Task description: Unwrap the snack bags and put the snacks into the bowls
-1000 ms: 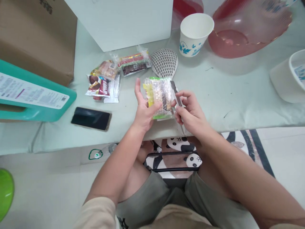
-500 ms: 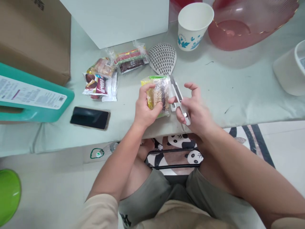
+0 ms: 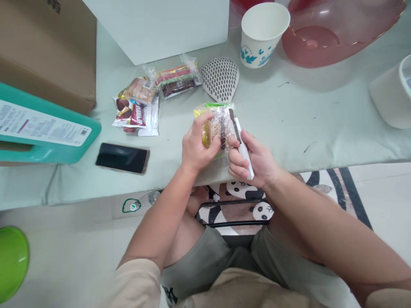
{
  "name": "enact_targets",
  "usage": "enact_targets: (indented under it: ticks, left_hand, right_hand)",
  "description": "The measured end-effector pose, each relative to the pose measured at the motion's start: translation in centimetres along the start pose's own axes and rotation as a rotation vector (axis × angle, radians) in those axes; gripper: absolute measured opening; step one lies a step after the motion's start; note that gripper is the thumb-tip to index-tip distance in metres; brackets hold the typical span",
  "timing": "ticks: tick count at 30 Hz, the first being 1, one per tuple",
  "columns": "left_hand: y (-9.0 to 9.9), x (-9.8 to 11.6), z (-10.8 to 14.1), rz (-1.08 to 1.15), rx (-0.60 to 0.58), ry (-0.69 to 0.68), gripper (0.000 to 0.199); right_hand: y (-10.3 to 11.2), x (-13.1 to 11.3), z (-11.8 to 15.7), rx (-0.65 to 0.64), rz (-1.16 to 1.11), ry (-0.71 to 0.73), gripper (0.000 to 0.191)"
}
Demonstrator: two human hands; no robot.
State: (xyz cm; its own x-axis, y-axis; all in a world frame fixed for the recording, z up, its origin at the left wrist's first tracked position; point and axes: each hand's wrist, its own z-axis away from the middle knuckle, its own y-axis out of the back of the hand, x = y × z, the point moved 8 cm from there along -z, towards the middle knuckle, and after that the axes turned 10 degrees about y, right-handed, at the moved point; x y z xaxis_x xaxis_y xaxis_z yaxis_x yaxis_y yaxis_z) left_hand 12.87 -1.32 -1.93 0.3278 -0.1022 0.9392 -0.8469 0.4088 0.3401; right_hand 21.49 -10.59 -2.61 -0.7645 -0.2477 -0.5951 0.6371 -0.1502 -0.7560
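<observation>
Thumb and fingers of my left hand [image 3: 199, 143] grip a clear, yellow-and-green snack packet [image 3: 213, 122] near the table's front edge. My right hand [image 3: 253, 161] is wrapped round the white handle of a utility knife [image 3: 245, 154]. The knife points up and to the left, its dark front part against the packet's right edge. Whether the blade is out is too small to tell. Just beyond the packet lies a grey perforated scoop [image 3: 221, 79], its handle hidden.
Several wrapped snacks [image 3: 138, 92] and a black phone [image 3: 122, 158] lie to the left, beside a teal container [image 3: 64, 124] and a cardboard box [image 3: 48, 51]. A paper cup [image 3: 261, 38] and a pink bowl [image 3: 317, 42] stand at the back, a white cup [image 3: 390, 96] at right.
My right hand has closed its fingers round the knife, which has turned in the grip to show its plain white side. The packet has shifted slightly right with my left hand.
</observation>
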Motion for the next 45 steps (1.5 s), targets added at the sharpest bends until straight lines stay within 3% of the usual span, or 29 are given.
enact_targets:
  ticks: [15,26,29,34,39,42,45]
  left_hand:
    - [0.1,1.4,0.8,-0.135,0.080,-0.134,0.036]
    - [1.2,0.7,0.1,-0.017,0.090,-0.031,0.042]
    - [2.5,0.6,-0.3,0.005,0.161,-0.043,0.044]
    - [5.2,0.7,-0.5,-0.054,0.384,-0.160,0.037]
    - [6.1,0.2,-0.9,-0.097,0.444,-0.250,0.039]
    - [6.6,-0.4,-1.5,-0.039,0.443,-0.286,0.042]
    - [7.2,-1.0,-2.2,0.046,0.408,-0.318,0.049]
  right_hand:
    - [-0.6,1.3,-0.3,0.117,-0.047,0.024,0.052]
    - [-0.7,3.8,0.6,0.170,0.028,-0.081,0.044]
    - [-1.2,5.0,0.8,0.137,0.057,-0.116,0.047]
    - [-1.7,6.9,1.2,0.108,0.126,-0.179,0.041]
    - [-1.8,8.2,1.1,0.076,0.216,-0.171,0.043]
    - [-1.8,6.9,1.0,-0.009,0.434,-0.058,0.043]
    - [-1.3,1.2,1.2,-0.038,1.038,0.380,0.039]
